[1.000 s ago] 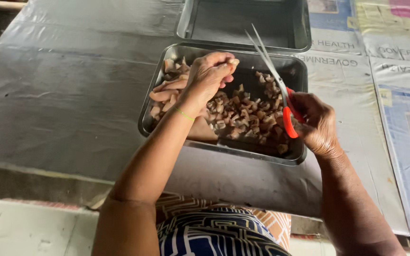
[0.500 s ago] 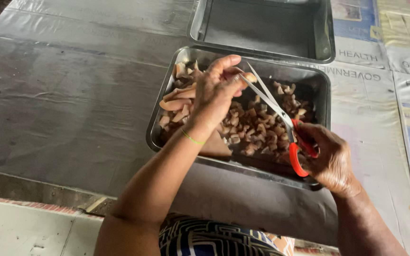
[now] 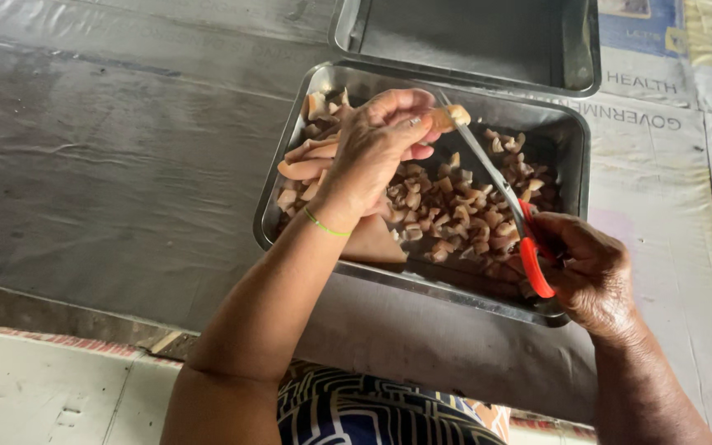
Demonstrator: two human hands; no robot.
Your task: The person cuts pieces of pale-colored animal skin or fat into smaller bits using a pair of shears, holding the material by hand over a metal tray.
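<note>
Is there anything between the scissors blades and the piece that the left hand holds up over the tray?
Nothing visible. The scissors in the right hand already reach the pale strip pinched by the left hand, above the cut pieces in the metal tray.

The tray (image 3: 572, 136) is brushed metal with a dull sheen, its rolled rim brighter. The pieces (image 3: 455, 206) inside it look moist, pale tan and rubbery. The scissors (image 3: 500, 185) above the tray have bare steel blades and a glossy red plastic handle. Behind the tray, a second tray (image 3: 591, 49) is the same satin metal. The bench (image 3: 109, 156) under the tray wears a grey, creased, faintly shiny plastic sheet; right of the tray lies matt printed sheeting (image 3: 669, 165).
</note>
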